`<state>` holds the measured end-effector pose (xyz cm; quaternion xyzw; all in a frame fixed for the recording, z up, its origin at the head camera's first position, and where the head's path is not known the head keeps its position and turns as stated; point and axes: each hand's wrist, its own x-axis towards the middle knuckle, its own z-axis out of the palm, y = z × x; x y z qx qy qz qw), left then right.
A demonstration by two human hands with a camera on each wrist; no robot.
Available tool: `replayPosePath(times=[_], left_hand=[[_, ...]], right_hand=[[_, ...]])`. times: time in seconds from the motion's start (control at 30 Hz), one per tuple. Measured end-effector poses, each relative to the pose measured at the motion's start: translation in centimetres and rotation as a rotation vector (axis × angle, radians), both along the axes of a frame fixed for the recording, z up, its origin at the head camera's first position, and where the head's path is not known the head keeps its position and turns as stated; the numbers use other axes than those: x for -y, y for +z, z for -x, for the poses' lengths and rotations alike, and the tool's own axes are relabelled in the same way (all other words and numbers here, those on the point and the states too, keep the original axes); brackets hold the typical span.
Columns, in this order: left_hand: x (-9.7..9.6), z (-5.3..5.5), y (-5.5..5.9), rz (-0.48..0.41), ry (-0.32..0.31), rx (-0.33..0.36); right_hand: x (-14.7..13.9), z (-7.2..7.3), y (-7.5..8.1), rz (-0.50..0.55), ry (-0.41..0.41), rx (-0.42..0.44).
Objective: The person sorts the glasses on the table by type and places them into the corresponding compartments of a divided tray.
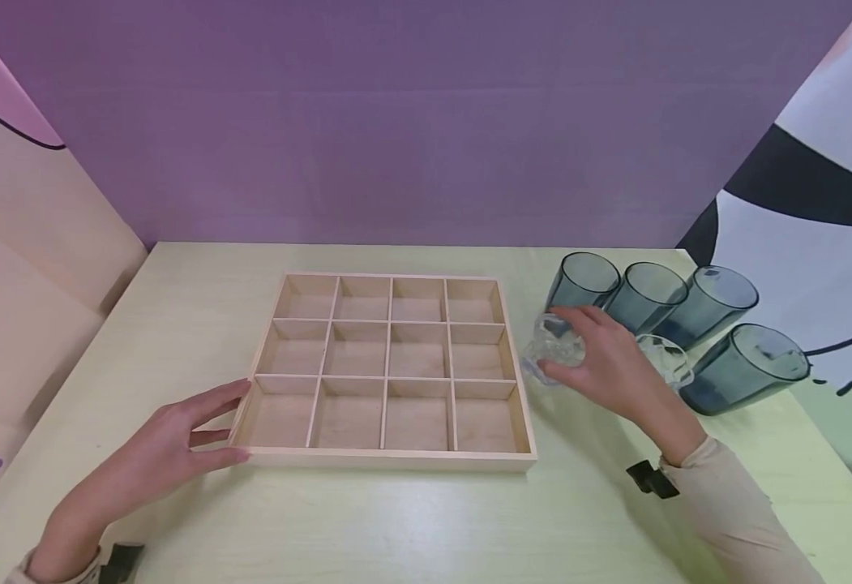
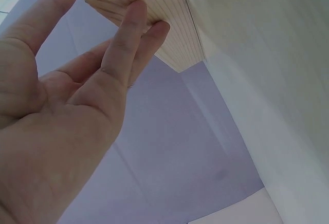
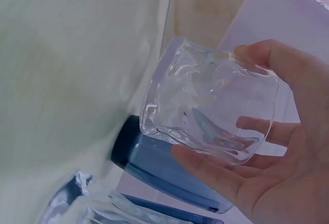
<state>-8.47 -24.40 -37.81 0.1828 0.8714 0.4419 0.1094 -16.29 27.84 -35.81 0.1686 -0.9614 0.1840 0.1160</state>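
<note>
A shallow wooden tray (image 1: 272, 457) divided into several square compartments lies on the table. At its front left corner rests my left hand (image 1: 170, 442), fingertips touching the side wall (image 2: 169, 23) and fingers mostly straight. My right hand (image 1: 611, 365) grips a clear, wavy-sided glass (image 3: 211, 100) just right of the tray, its thumb on one side and fingers round the other. The glass is tipped in the right wrist view, and whether its base touches the table I cannot tell. A second clear glass (image 1: 662, 357) stands behind the right wrist, partly hidden.
Several blue-grey tumblers stand at the right: one (image 1: 588, 276) at the back, two more (image 1: 644, 292) beside it, and another (image 1: 750, 369) nearer the right table edge. A purple panel (image 1: 411, 146) rises behind the pale table (image 1: 411, 527).
</note>
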Motion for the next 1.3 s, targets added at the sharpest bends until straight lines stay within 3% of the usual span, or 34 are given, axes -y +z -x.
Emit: replayPosePath(times=[0.53,0.8,1.3], left_hand=[[-0.1,0.1,0.3,-0.006,0.012,0.013],[-0.1,0.1,-0.1,-0.025,0.001,0.022],[-0.3,0.0,-0.2,-0.012,0.018,0.017]], right_hand=[[-0.5,-0.5,2.1,0.031,-0.016,-0.046],[-0.6,-0.8,2.5,0.043,-0.029,-0.073],[0.9,0.4,3.9,0.054,-0.016,-0.104]])
